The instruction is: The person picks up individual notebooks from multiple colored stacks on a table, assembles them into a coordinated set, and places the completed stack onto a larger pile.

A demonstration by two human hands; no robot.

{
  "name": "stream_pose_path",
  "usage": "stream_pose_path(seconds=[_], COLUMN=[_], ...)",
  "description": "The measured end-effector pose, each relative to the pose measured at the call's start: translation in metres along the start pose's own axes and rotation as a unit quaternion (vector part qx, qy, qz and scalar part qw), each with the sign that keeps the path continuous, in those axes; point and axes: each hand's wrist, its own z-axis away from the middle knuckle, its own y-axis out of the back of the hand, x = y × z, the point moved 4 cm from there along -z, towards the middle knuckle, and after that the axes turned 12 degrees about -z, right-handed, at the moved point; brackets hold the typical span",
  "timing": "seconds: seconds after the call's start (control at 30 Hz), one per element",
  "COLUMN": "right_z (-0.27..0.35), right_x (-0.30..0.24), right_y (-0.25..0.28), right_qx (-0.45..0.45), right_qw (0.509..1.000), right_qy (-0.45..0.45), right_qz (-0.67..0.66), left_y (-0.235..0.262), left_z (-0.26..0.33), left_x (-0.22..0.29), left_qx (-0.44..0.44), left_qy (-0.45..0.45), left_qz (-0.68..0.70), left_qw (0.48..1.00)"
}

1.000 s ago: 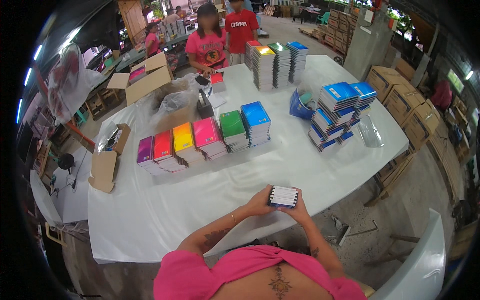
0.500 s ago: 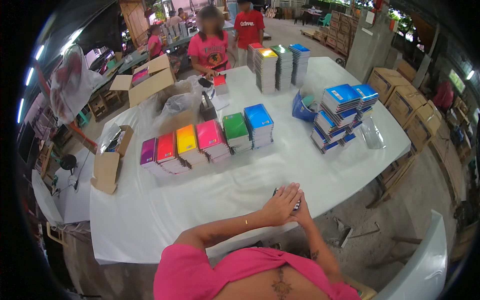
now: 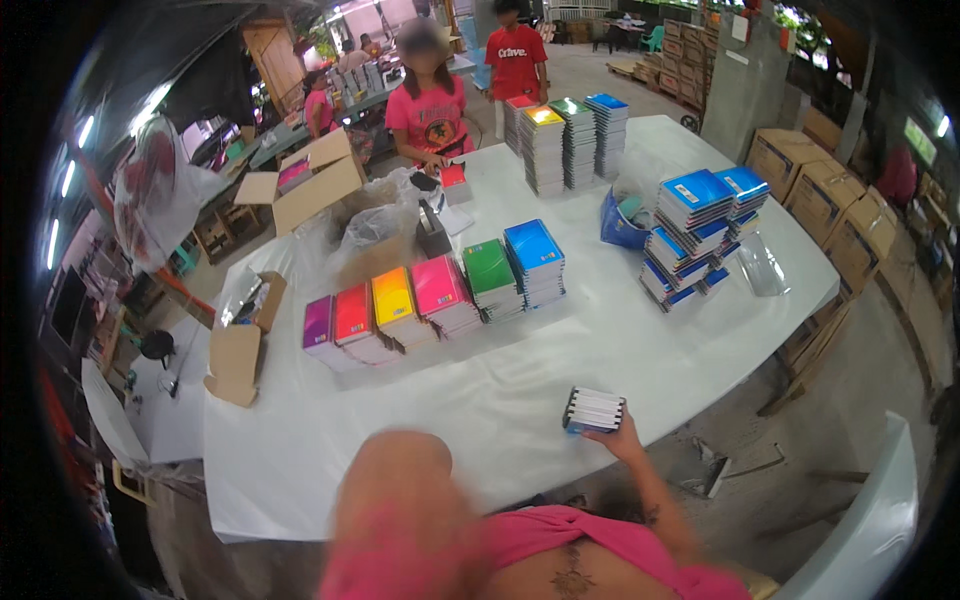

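Note:
A small stack of notebooks (image 3: 594, 410) with white page edges, dark bindings and a blue cover at the bottom is gripped in my right hand (image 3: 617, 436). My right hand is closed round its lower right side, at the table's near edge. My left arm is bent and smeared by motion at the lower middle, with its elbow toward the table; the left hand itself does not show. Beyond lies a row of notebook stacks: purple (image 3: 319, 311), red (image 3: 354, 313), yellow (image 3: 394, 296), pink (image 3: 441, 284), green (image 3: 490, 266) and blue (image 3: 535, 245).
Blue notebooks (image 3: 695, 195) stand piled crosswise on the white table (image 3: 480, 400)'s right side, beside a blue container (image 3: 622, 222). Tall notebook stacks (image 3: 575, 125) rise at the back. An open carton (image 3: 318, 190) and a person in pink (image 3: 432, 112) are at the far side.
My left hand has come off the notebooks and out of view, its arm now bent up. My right hand keeps the stack, page edges now showing. The view has shifted slightly.

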Motion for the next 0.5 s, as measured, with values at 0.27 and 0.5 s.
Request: stream_pose_path(seconds=[0.27,0.5], right_z=[-0.005,-0.001], right_x=[-0.002,-0.003], right_y=[-0.010,-0.004], right_qx=[-0.007,0.020], right_qw=[0.999,0.999], right_qy=[0.005,-0.041], right_qz=[0.034,0.018], left_y=[-0.051,-0.052], left_z=[-0.011,0.000], left_x=[0.128,0.130], left_qx=[-0.177,-0.264], left_qy=[-0.194,-0.229], left_qz=[-0.159,-0.103], left_qw=[0.952,0.931])
